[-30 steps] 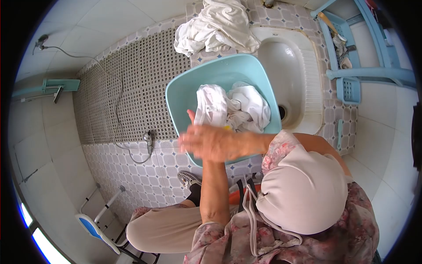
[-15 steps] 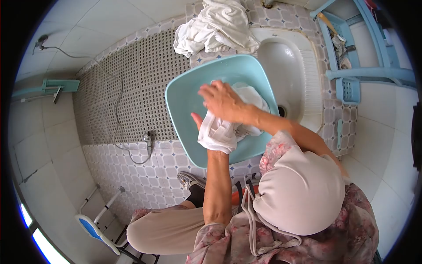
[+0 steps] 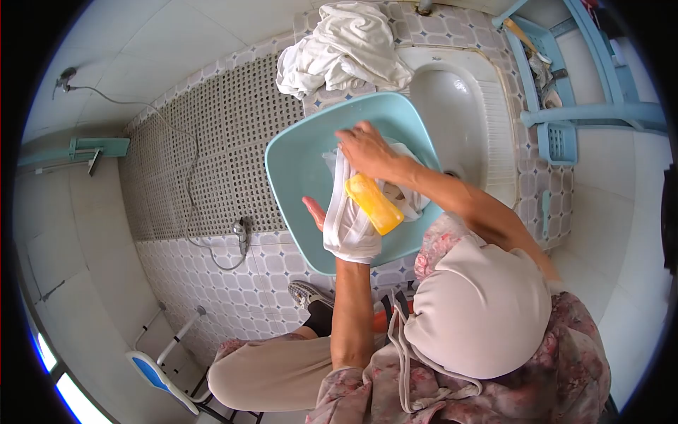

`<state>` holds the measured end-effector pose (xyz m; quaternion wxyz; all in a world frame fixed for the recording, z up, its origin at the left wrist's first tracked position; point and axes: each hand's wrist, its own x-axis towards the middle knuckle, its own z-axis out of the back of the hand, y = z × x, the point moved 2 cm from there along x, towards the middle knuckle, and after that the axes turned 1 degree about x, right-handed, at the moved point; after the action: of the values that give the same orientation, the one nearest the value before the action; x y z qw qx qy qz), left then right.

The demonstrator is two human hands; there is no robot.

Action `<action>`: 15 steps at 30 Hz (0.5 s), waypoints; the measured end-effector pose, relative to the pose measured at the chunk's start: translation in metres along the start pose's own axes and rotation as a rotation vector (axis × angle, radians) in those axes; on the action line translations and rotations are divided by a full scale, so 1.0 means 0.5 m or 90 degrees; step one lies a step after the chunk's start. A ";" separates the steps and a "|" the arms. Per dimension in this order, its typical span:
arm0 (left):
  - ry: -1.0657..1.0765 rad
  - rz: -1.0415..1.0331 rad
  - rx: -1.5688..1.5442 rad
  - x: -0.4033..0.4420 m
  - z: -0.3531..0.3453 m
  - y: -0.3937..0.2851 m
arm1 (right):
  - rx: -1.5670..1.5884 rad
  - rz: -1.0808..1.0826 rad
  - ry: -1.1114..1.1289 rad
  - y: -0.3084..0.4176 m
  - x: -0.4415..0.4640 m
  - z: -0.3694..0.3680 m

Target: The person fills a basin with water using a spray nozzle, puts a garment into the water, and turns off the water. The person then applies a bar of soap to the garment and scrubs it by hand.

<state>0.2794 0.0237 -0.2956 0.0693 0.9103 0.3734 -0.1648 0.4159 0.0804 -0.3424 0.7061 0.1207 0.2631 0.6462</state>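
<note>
A pale turquoise basin (image 3: 286,152) stands on the tiled floor in front of me, with white cloth in it. My left hand (image 3: 315,212) is mostly covered by a white garment (image 3: 342,226) draped over it down to the wrist; only stretched-out digits show at the left, and the rest is hidden. On the garment, over the left hand, lies a yellow bar of soap (image 3: 374,203) with whitish suds on its surface. My right hand (image 3: 367,150) is closed on the upper edge of the garment, beyond the soap.
A heap of white cloth (image 3: 342,46) lies behind the basin. To the right are a squat toilet (image 3: 452,106) and a blue shelf rack (image 3: 593,116). A shower hose (image 3: 189,169) runs over the perforated mat (image 3: 219,141) at left. A blue-and-white seat (image 3: 159,378) is lower left.
My right hand has moved slightly up and right and closed on the garment's edge. The yellow soap has come into view on the cloth. The garment is spread wider over my left hand.
</note>
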 end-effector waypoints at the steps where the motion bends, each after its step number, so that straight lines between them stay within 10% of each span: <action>1: -0.028 -0.012 0.038 0.004 -0.006 -0.001 | 0.055 0.021 -0.076 0.012 -0.020 0.002; 15: -0.093 0.005 0.127 0.004 0.003 -0.032 | 0.255 -0.044 -0.180 0.012 -0.100 0.006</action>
<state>0.2692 0.0361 -0.2975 0.0063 0.8998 0.3454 -0.2663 0.4110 0.0329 -0.3259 0.7196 0.3388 0.2885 0.5331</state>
